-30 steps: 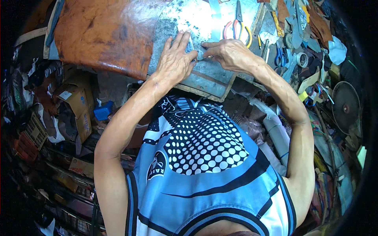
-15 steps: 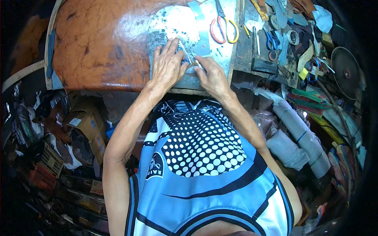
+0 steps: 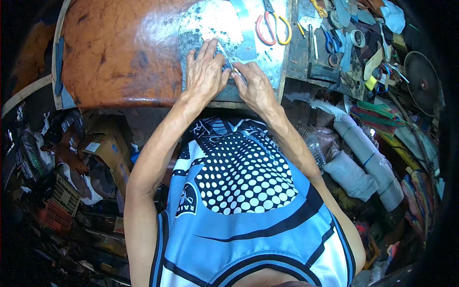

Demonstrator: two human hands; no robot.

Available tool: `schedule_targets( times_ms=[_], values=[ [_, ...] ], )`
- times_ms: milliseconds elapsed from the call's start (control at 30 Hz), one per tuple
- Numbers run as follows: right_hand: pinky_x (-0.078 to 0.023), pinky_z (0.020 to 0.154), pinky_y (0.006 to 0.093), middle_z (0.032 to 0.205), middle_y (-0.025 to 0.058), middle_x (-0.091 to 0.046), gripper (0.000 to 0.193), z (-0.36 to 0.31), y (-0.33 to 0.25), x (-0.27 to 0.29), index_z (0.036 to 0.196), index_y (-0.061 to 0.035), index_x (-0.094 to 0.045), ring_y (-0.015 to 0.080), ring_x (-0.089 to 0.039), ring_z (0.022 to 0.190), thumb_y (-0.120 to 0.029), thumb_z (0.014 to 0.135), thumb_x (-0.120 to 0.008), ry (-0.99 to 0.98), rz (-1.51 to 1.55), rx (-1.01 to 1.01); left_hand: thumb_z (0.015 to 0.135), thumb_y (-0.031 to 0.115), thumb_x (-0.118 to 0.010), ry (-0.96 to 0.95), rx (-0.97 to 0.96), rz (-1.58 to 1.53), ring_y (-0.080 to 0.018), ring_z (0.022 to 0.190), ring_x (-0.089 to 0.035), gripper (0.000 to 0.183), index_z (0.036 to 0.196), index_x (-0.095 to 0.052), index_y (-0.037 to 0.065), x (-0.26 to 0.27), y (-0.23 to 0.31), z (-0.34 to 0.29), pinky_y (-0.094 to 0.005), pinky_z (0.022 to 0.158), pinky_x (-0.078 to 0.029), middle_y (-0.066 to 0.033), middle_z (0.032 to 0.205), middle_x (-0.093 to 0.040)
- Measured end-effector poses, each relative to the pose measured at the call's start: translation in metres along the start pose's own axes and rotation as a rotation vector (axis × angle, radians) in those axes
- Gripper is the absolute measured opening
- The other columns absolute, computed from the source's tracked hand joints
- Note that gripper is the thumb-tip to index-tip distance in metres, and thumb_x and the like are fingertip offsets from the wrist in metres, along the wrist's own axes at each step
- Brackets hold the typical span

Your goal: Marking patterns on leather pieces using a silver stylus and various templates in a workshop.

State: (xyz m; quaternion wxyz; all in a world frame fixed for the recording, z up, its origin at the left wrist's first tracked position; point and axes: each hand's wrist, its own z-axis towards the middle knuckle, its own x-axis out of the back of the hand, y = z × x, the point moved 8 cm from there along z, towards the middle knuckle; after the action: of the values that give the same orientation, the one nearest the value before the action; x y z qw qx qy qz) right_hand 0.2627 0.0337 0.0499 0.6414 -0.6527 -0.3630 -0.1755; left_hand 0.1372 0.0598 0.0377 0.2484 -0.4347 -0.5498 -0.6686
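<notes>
My left hand [image 3: 204, 71] lies with its fingers stretched flat on a grey, speckled metal sheet [image 3: 196, 24] at the table's front. Beneath its fingers and thumb sits a small dark blue piece, mostly hidden. A thin, pale straight strip [image 3: 223, 53] runs slantwise past the fingertips toward the other hand. Close on its right, my right hand [image 3: 256, 83] is closed in a pinch around a small slim tool [image 3: 235, 71]. Only the tool's end shows, so its kind is unclear. Both hands nearly meet over the blue piece.
Scissors [image 3: 273, 29] with red and yellow handles lie beyond my right hand. Brown leather [image 3: 119, 57] covers the table's left. Rightward are blue-handled scissors [image 3: 331, 43], tape rolls [image 3: 357, 38], scraps and a round fan [image 3: 421, 83]. A cardboard box [image 3: 107, 150] stands below left; wrapped rolls [image 3: 366, 148] lie below right.
My right hand has shifted slightly, and its fingers are drawn closer around the tool. The left hand stays almost in place, and the view has moved a little.
</notes>
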Motion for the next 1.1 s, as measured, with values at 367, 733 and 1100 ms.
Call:
schedule_targets(
  times_ms=[367, 733, 1100],
  values=[
    [-0.053, 0.073, 0.0403, 0.1, 0.0183, -0.06, 0.029, -0.064, -0.01, 0.023, 0.119, 0.001, -0.06, 0.0343, -0.065, 0.085, -0.006, 0.091, -0.065, 0.182, 0.026, 0.016, 0.08, 0.022, -0.075, -0.01, -0.01, 0.047, -0.0373, 0.138, -0.041, 0.028, 0.095, -0.067, 0.0, 0.004, 0.002, 0.001, -0.0569, 0.108, -0.033, -0.0261, 0.144, -0.047],
    [-0.054, 0.08, 0.0491, 0.105, 0.0237, -0.064, 0.039, 0.025, 0.001, 0.004, 0.118, 0.0017, -0.058, 0.0432, -0.066, 0.092, -0.02, 0.088, -0.067, 0.142, -0.187, -0.024, 0.085, 0.018, -0.073, 0.212, -0.085, -0.086, -0.0382, 0.133, -0.046, 0.025, 0.104, -0.07, 0.003, -0.005, -0.005, -0.053, -0.0535, 0.109, -0.033, -0.021, 0.135, -0.055],
    [-0.046, 0.05, 0.031, 0.067, 0.0047, -0.063, 0.021, 0.069, 0.081, 0.013, 0.089, -0.0024, -0.069, 0.015, -0.058, 0.055, -0.021, 0.081, -0.076, -0.134, 0.377, -0.483, 0.085, 0.017, -0.072, 0.232, -0.14, -0.123, -0.0372, 0.127, -0.052, 0.016, 0.098, -0.072, 0.007, -0.035, 0.008, -0.035, -0.0537, 0.106, -0.035, -0.0147, 0.125, -0.063]
  ],
)
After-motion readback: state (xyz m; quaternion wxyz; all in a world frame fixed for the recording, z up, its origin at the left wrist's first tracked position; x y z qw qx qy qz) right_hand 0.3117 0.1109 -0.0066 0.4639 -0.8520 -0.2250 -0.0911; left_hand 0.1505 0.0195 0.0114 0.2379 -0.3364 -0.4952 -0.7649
